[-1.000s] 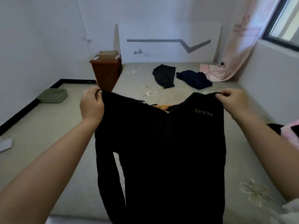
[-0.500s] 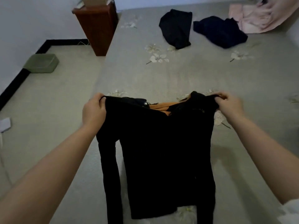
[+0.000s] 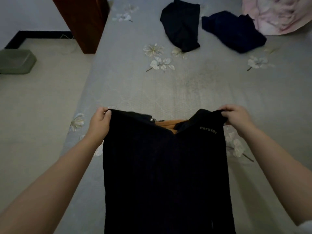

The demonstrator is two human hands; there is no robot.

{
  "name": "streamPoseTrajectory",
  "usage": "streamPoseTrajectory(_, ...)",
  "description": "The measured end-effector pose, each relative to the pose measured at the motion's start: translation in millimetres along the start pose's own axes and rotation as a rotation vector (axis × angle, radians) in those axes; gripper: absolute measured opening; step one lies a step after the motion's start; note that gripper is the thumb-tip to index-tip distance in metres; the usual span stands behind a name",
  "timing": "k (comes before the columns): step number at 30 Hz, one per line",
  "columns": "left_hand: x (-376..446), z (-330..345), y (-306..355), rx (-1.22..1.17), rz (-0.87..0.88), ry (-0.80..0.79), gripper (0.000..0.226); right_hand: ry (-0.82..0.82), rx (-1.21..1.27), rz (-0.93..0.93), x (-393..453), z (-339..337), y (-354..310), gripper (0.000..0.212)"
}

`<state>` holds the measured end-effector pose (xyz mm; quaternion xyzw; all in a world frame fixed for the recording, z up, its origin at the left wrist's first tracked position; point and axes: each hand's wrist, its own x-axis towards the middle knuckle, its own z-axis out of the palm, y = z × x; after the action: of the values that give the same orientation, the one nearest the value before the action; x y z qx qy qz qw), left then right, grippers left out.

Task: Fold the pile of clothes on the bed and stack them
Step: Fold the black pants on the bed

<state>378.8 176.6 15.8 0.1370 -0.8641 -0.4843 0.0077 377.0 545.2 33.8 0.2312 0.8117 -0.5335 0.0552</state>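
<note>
Two hands up — our left hand (image 3: 99, 123) and right hand (image 3: 236, 118) each pinch a top corner of the black garment (image 3: 165, 174), hanging spread over the bed (image 3: 185, 92) — a black piece (image 3: 181, 24) and navy piece (image 3: 233, 32) lie well beyond.

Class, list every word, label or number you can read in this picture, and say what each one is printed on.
"Barsley": small pale lettering on the black top, near the shoulder held by the right hand; the first letters are blurred, so the spelling is uncertain.
No other text shows on the bed, the other clothes or the cabinet.
</note>
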Motion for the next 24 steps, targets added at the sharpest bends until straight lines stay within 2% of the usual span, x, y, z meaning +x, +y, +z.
streamPoseTrajectory(3, 42.8, 24.0, -16.0, 0.135, 0.118, 0.044, 0.014, 0.187, -0.156, -0.114, 34.0, 27.3, 19.9, 0.026)
streamPoseTrajectory(4, 52.9, 35.1, -27.6, 0.206, 0.086, 0.035, 0.02, 0.176, -0.273, -0.101, 44.1, 41.9, 34.8, 0.031)
streamPoseTrajectory(6, 64.6, 58.8, -57.1, 0.316, -0.098, -0.002, 0.038, 0.035, -0.451, 0.026, 58.6, 71.9, 69.5, 0.05)
streamPoseTrajectory(8, 60.9, 80.2, -85.6, 0.433, -0.205, -0.049, 0.047, -0.039, -0.609, 0.101, 65.0, 95.3, 101.2, 0.056)
streamPoseTrajectory(11, 31.2, 109.7, -124.5, 0.584, -0.13, -0.175, 0.056, -0.061, -0.829, 0.077, 56.4, 115.7, 143.9, 0.058)
streamPoseTrajectory(13, 3.6, 126.7, -143.1, 0.673, -0.07, -0.246, 0.069, 0.003, -0.855, 0.008, 43.4, 121.8, 167.2, 0.057)
streamPoseTrajectory(16, -31.0, 143.3, -158.4, 0.68, -0.129, -0.231, 0.085, 0.157, -0.746, -0.07, 24.9, 118.4, 191.1, 0.056)
streamPoseTrajectory(19, -49.3, 141.5, -166.7, 0.674, -0.152, -0.172, 0.071, 0.247, -0.74, 0.036, 5.9, 106.5, 207.8, 0.048)
streamPoseTrajectory(22, -49.0, 123.4, -171.4, 0.689, -0.024, -0.146, 0.049, 0.166, -0.862, 0.018, -10.2, 97.7, 218.2, 0.033)
streamPoseTrajectory(24, -36.4, 103.6, -172.0, 0.682, -0.016, -0.116, 0.041, 0.139, -0.869, 0.056, -1.3, 82.4, 214.3, 0.03)
